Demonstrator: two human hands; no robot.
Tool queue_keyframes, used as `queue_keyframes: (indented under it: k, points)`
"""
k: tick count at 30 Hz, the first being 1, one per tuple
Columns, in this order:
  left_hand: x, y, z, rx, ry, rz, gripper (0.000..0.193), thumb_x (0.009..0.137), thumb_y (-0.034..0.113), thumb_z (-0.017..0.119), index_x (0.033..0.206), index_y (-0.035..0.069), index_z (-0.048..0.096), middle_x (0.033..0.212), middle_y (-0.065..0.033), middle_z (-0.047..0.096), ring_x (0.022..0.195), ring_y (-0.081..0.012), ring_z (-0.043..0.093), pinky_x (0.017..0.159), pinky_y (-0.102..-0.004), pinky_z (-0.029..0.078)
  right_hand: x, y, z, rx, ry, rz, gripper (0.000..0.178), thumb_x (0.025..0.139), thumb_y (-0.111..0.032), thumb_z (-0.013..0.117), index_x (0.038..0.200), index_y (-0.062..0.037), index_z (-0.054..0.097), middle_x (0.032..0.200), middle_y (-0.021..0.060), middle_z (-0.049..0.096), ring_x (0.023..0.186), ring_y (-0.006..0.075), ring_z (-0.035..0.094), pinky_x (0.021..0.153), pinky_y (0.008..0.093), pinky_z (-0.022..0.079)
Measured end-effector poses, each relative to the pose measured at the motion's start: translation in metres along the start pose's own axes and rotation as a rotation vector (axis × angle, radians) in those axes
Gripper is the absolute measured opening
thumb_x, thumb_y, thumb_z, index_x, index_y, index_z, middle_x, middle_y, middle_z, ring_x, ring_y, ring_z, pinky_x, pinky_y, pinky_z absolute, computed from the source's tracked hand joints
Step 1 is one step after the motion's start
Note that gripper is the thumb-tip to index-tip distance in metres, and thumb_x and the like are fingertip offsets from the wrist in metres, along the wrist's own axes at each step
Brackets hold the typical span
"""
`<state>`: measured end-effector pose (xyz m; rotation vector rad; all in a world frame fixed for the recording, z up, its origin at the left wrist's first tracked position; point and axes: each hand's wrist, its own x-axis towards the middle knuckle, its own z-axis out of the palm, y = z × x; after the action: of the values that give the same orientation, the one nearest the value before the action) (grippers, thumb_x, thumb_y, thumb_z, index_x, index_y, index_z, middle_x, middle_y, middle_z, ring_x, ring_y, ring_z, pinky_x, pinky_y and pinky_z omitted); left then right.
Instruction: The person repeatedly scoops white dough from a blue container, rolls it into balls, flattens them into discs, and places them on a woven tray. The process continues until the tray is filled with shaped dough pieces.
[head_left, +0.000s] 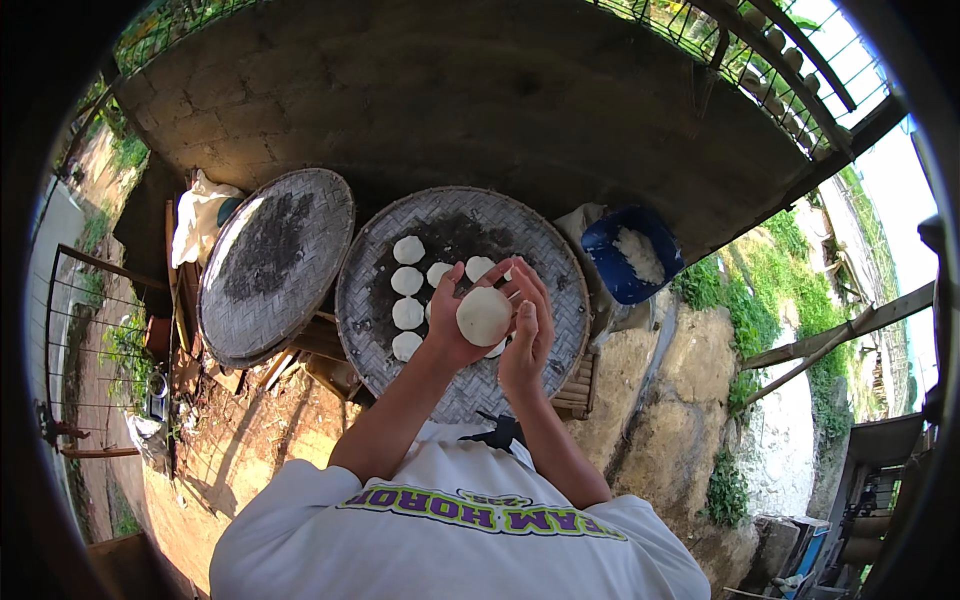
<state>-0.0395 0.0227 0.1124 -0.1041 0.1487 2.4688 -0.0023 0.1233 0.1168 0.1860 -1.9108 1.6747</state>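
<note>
In the head view, the left hand (pixel 455 315) and the right hand (pixel 528 335) hold together a white dough disc (pixel 484 315), each grip half closed around its edge, above the round woven tray (pixel 560 300). On this tray lie several smaller white dough pieces (pixel 407 281). A second woven tray (pixel 275 262) stands to the left, and a blue basin (pixel 610 265) with white dough is to the right.

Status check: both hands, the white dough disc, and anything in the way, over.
Left hand and right hand share a grip on the white dough disc. Disc held above the round woven tray with other discs. Nothing blocking.
</note>
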Motion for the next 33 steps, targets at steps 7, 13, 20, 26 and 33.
queue_keyframes:
  k: [7, 13, 20, 26, 33]
  points:
    - [0.004, 0.009, -0.008, 0.051, 0.143, 0.021, 0.064, 0.103, 0.053, 0.036, 0.15, 0.011, 0.041, 0.15, -0.0195, 0.049, 0.141, -0.032, 0.045, 0.118, -0.0461, 0.037, 0.007, 0.013, -0.003, -0.303, -0.246, -0.137, 0.03, 0.098, -0.015, 0.059, 0.124, -0.0027, 0.07, 0.137, 0.02, 0.059, 0.13, 0.0314, 0.054, 0.109, 0.0431, 0.043]
    - [0.018, 0.023, -0.034, 0.428, 0.291, 0.297, 0.069, 0.104, 0.05, 0.036, 0.154, 0.003, 0.035, 0.16, -0.0209, 0.035, 0.147, -0.0286, 0.034, 0.119, -0.0403, 0.031, -0.005, 0.046, 0.015, 0.014, -0.273, 0.186, 0.051, 0.101, -0.022, 0.058, 0.146, 0.0007, 0.048, 0.14, 0.0177, 0.056, 0.135, 0.0302, 0.052, 0.113, 0.0436, 0.042]
    - [-0.009, 0.052, -0.091, 0.628, 0.668, 0.352, 0.074, 0.094, 0.056, 0.052, 0.154, 0.014, 0.041, 0.169, -0.0164, 0.018, 0.159, -0.0279, 0.007, 0.122, -0.0549, 0.002, 0.004, 0.172, 0.039, 0.837, 0.21, 1.43, 0.055, 0.099, -0.033, 0.064, 0.142, -0.0056, 0.044, 0.124, 0.0167, 0.059, 0.111, 0.0304, 0.065, 0.09, 0.0466, 0.058]
    - [-0.124, 0.066, -0.161, 0.435, 1.091, 0.488, 0.059, 0.102, 0.046, 0.044, 0.147, 0.007, 0.045, 0.147, -0.0144, 0.05, 0.141, -0.0295, 0.044, 0.117, -0.0503, 0.03, 0.054, 0.308, 0.093, 0.097, -0.185, 1.137, 0.039, 0.092, -0.022, 0.072, 0.126, -0.0078, 0.06, 0.119, 0.0129, 0.061, 0.109, 0.0341, 0.065, 0.089, 0.0471, 0.056]
    - [-0.208, 0.033, -0.179, 0.259, 1.441, 0.618, 0.059, 0.101, 0.046, 0.043, 0.144, 0.006, 0.045, 0.149, -0.015, 0.049, 0.139, -0.0297, 0.046, 0.115, -0.0494, 0.033, 0.084, 0.407, 0.143, -0.676, -0.831, 0.017, 0.06, 0.091, -0.031, 0.07, 0.144, -0.0109, 0.05, 0.151, 0.0176, 0.046, 0.138, 0.0393, 0.045, 0.111, 0.0527, 0.04]
